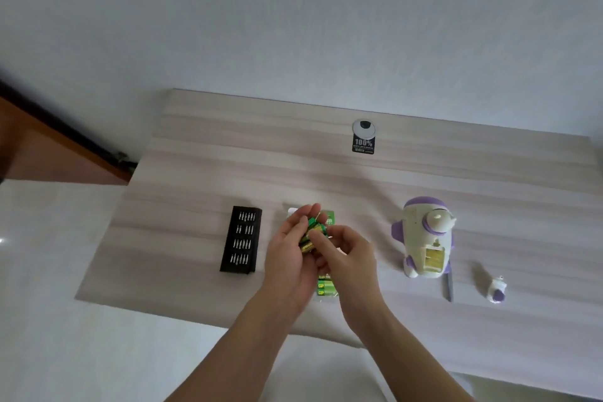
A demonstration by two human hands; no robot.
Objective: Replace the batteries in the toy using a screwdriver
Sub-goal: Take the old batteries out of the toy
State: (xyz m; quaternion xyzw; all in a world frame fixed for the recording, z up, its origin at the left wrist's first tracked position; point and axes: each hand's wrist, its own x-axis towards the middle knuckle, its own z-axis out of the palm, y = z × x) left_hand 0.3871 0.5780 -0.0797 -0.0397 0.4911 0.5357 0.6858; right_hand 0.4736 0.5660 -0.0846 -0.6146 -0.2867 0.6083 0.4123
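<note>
Bits stand in four rows inside a black rectangular plastic bit holder (240, 240), which lies left of centre near the front edge of the pale wood-grain desk (195, 173). Just right of it I see the left hand (290, 258), palm turned inward, fingers curled round a small bunch of green-and-gold cylindrical batteries (312, 233). Beneath both hands lies a green battery pack (326, 287): its far end shows past the fingertips and its near end, with more green cells, shows between the wrists. Its print is too blurred for me to read. The right hand (349, 258) meets the left, its thumb and forefinger pinching the same batteries from the right side.

Toward the back edge sits a round silver cable grommet (363, 127), with a black square label (363, 144) touching its near side. I can read "100%" in white; the smaller lines under it are illegible.

Right of centre, well apart from the hands, lies the rounded white-and-purple plastic toy (424, 238), its open battery compartment (434, 258) facing up and yellowish inside. A slim grey screwdriver (448, 287) lies at the toy's near right end; whether they touch I cannot tell. A small white-and-purple plastic piece (496, 290) lies alone toward the right edge.
</note>
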